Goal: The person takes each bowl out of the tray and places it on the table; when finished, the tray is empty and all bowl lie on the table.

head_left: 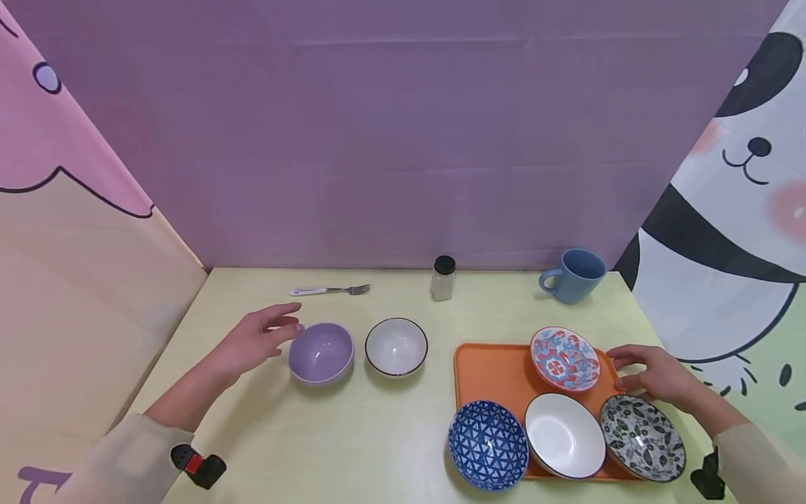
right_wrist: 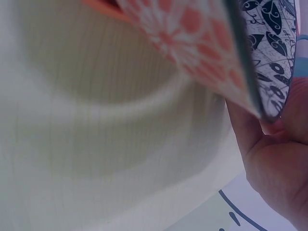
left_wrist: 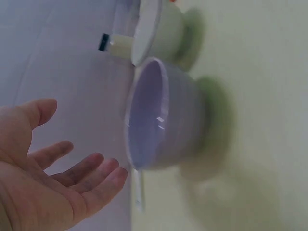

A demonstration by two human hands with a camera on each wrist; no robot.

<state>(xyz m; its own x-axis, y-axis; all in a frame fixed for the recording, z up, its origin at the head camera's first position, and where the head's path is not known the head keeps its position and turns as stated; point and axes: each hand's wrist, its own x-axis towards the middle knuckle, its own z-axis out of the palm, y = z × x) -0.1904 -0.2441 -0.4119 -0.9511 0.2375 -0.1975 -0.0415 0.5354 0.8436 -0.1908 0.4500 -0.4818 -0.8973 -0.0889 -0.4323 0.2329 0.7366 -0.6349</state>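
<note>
My left hand (head_left: pixel 257 339) hovers at the left rim of a purple bowl (head_left: pixel 321 353), its fingers spread and holding nothing. In the left wrist view, the same hand (left_wrist: pixel 62 178) is palm up beside the purple bowl (left_wrist: pixel 168 118). A white bowl with a dark rim (head_left: pixel 396 347) stands right of it. My right hand (head_left: pixel 655 374) is at the right edge of an orange tray (head_left: pixel 488 367), between a red-and-blue patterned bowl (head_left: pixel 565 358) and a black-and-white leaf-patterned bowl (head_left: pixel 642 437). In the right wrist view, the leaf-patterned bowl (right_wrist: pixel 272 48) partly hides its fingers.
A white bowl (head_left: pixel 564 435) and a blue patterned bowl (head_left: pixel 488 445) stand along the tray's front; the blue one overhangs its left edge. Toward the back are a fork (head_left: pixel 330 290), a black-capped jar (head_left: pixel 443 278) and a blue mug (head_left: pixel 574 275). Printed cloth walls enclose the table.
</note>
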